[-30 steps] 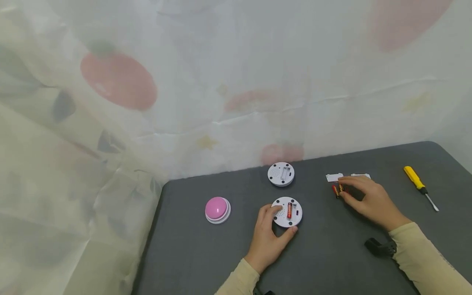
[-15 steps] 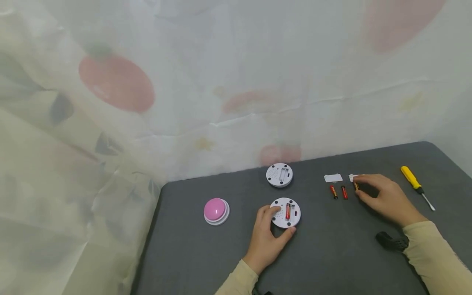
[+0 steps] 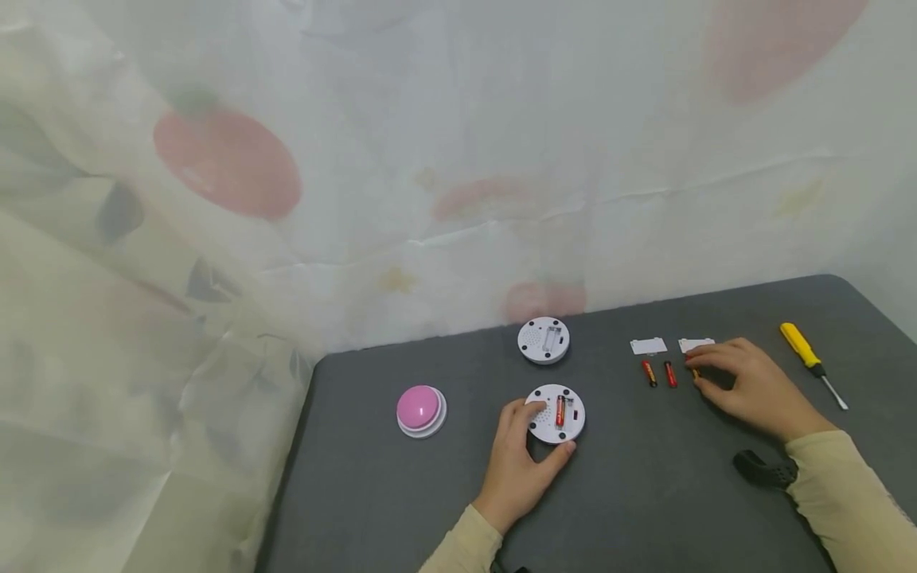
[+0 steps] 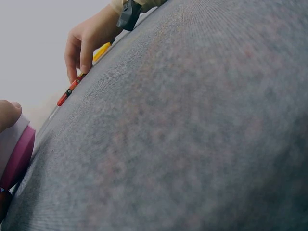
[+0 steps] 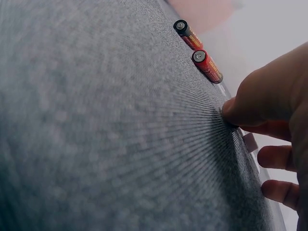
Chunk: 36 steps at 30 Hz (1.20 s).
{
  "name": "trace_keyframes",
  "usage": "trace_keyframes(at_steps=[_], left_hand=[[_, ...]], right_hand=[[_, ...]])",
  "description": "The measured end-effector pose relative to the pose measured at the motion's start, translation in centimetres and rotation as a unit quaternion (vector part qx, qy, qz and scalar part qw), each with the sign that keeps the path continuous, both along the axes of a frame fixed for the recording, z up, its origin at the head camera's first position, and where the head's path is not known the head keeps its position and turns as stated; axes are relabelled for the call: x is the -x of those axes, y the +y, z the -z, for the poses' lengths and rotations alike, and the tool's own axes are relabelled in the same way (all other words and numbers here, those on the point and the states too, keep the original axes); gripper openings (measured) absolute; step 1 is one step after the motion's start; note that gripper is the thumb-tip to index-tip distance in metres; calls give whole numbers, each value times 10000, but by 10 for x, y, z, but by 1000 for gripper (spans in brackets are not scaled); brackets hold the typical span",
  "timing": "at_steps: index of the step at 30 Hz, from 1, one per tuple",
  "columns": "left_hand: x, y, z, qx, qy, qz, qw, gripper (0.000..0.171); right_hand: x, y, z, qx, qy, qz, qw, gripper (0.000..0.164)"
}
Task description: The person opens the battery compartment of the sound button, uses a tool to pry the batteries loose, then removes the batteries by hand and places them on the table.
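My left hand [image 3: 519,473] grips an upturned round push button [image 3: 544,423] by its edge, finger on top and thumb at the near side. Its underside is white, and a red battery [image 3: 560,411] lies in its open compartment; the pink side faces down, as the left wrist view shows at its pink rim [image 4: 20,156]. My right hand [image 3: 748,390] pinches a small battery [image 3: 694,372] between thumb and finger, low over the table and mostly hidden by the fingers. To its left lie two more batteries, one black and red [image 5: 188,35], one red [image 5: 208,67].
Two white battery covers, a left one [image 3: 648,346] and a right one [image 3: 695,344], lie behind the batteries. Farther right is a yellow-handled screwdriver [image 3: 804,345]. Another upturned button [image 3: 544,341] sits near the back edge; a pink-topped button [image 3: 420,410] stands left.
My right hand has moved right from the two left batteries to the rightmost one, then shifted slightly as its fingers closed there. My left hand stays on the push button.
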<state>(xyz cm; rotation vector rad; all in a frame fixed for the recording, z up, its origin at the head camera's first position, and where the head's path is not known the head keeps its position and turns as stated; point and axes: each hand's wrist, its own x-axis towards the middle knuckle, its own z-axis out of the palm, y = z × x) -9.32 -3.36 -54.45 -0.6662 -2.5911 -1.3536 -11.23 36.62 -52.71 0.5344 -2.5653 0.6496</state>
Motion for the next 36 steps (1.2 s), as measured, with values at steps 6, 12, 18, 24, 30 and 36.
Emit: trace_keyframes(at_steps=[6,12,18,24,30,36], left_hand=[[0,1,1,-33,59,-6,10000,64],[2,3,0,-39,77,17,10000,64],[1,2,-2,-7,-12,-13,10000,64],[1,1,-1,3,-23,-49,10000,64],[1,2,0,-3,7,-36,10000,63],[1,3,0,15,41,-8,10000,63]], right_hand=[[-2,0,0,98,-260,94,9996,38],[-3,-4,-2,483,-166,313,9982,40],[1,-22,-5,763,280,134,9966,42],[4,-48,-6,894,453,-256,9946,45],[6,-77,-6,1002,498,-719,9911,49],[4,-109,-5,824,291,-905,9921,51]])
